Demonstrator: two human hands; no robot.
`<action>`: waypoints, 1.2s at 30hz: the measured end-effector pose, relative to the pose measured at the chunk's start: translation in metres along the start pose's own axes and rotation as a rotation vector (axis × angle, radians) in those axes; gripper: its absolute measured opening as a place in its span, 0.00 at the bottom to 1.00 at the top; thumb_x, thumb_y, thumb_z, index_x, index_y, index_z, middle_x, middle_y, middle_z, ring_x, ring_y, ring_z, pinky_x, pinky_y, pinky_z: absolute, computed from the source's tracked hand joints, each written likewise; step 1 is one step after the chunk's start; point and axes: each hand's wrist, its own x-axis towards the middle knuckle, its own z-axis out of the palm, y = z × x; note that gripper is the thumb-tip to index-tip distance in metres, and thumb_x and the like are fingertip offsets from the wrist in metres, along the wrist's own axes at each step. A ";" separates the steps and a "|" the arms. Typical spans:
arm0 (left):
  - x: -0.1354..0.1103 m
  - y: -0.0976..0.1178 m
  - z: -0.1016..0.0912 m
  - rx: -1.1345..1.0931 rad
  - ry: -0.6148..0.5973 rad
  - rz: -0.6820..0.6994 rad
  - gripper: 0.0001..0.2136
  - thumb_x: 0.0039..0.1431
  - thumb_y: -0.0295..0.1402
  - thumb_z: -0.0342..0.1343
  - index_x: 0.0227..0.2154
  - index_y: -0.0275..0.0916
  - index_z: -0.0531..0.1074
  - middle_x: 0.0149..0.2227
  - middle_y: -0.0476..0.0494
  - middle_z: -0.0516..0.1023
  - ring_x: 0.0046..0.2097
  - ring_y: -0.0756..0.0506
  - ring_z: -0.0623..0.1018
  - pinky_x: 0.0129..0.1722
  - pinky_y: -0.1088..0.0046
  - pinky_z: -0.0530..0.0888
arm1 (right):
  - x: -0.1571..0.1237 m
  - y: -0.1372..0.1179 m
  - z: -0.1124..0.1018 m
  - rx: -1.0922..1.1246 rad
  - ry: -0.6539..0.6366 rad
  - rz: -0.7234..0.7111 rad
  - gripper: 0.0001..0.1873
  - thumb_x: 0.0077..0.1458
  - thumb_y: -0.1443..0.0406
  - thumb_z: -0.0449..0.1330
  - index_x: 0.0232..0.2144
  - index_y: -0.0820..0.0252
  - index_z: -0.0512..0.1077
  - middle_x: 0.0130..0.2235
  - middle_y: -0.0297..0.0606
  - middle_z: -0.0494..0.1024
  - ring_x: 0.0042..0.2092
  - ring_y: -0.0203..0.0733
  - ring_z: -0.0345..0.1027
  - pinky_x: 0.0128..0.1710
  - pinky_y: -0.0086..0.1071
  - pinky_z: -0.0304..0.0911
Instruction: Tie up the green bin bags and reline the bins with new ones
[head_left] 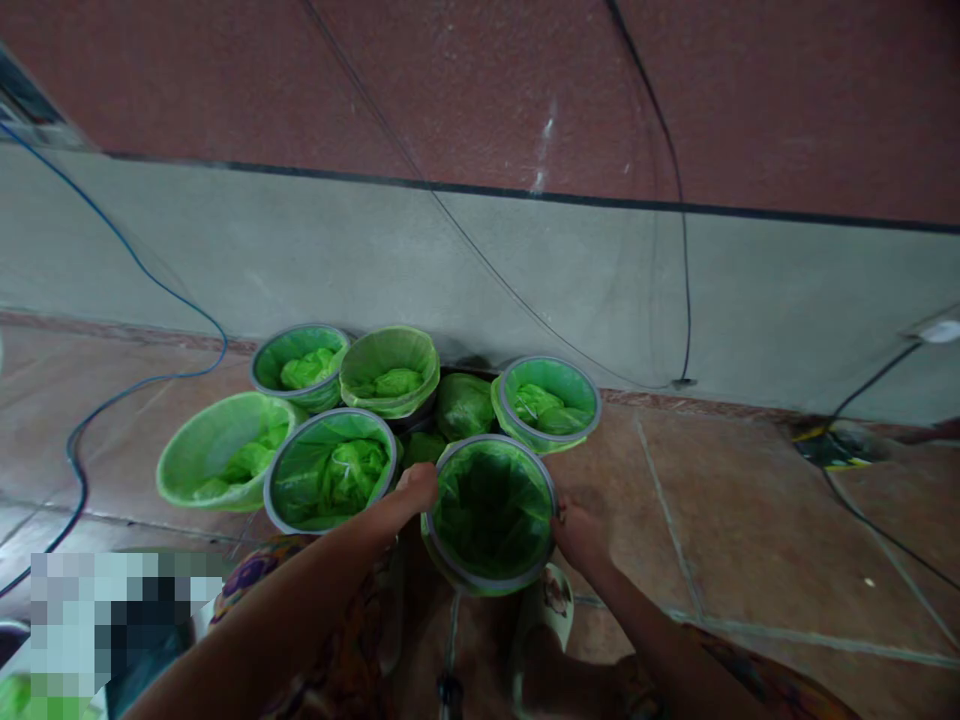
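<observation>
A small round bin (491, 512) lined with a green plastic bag stands on the floor just in front of me. My left hand (417, 490) grips its left rim with the fingers curled over the edge. On the opposite side, my right hand (576, 532) is closed on the right rim. The grey ring of the bin shows around the liner.
Several more green-lined bins (330, 470) are clustered against the grey wall (450, 260) behind it. A blue cable (135, 380) runs over the tiled floor at left, black cables hang on the wall, and a socket with debris (832, 445) lies at right.
</observation>
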 end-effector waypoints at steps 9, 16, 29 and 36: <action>-0.001 -0.002 0.004 0.039 -0.021 -0.029 0.13 0.56 0.31 0.52 0.41 0.31 0.76 0.45 0.31 0.79 0.48 0.39 0.78 0.41 0.73 0.74 | 0.001 -0.006 0.006 0.083 -0.021 0.035 0.15 0.58 0.62 0.49 0.41 0.64 0.69 0.38 0.48 0.79 0.40 0.46 0.74 0.34 0.31 0.61; 0.002 -0.006 -0.002 -0.051 0.030 0.023 0.14 0.57 0.31 0.52 0.45 0.34 0.75 0.44 0.37 0.79 0.47 0.43 0.78 0.43 0.76 0.72 | 0.000 0.001 -0.001 0.123 -0.103 -0.027 0.14 0.58 0.61 0.50 0.36 0.64 0.72 0.34 0.49 0.79 0.36 0.46 0.74 0.32 0.33 0.63; -0.010 -0.001 -0.005 -0.120 -0.159 0.130 0.12 0.52 0.35 0.57 0.37 0.35 0.76 0.43 0.38 0.80 0.47 0.40 0.77 0.45 0.71 0.73 | 0.031 0.011 -0.010 0.021 0.010 -0.023 0.19 0.61 0.59 0.47 0.44 0.66 0.72 0.40 0.50 0.79 0.43 0.45 0.73 0.36 0.31 0.61; -0.014 0.000 0.010 -0.135 -0.282 0.168 0.12 0.55 0.33 0.51 0.29 0.32 0.77 0.27 0.43 0.80 0.29 0.46 0.79 0.28 0.75 0.75 | 0.045 0.021 0.009 0.300 -0.064 0.004 0.12 0.58 0.62 0.53 0.28 0.62 0.71 0.27 0.36 0.76 0.27 0.33 0.68 0.26 0.24 0.54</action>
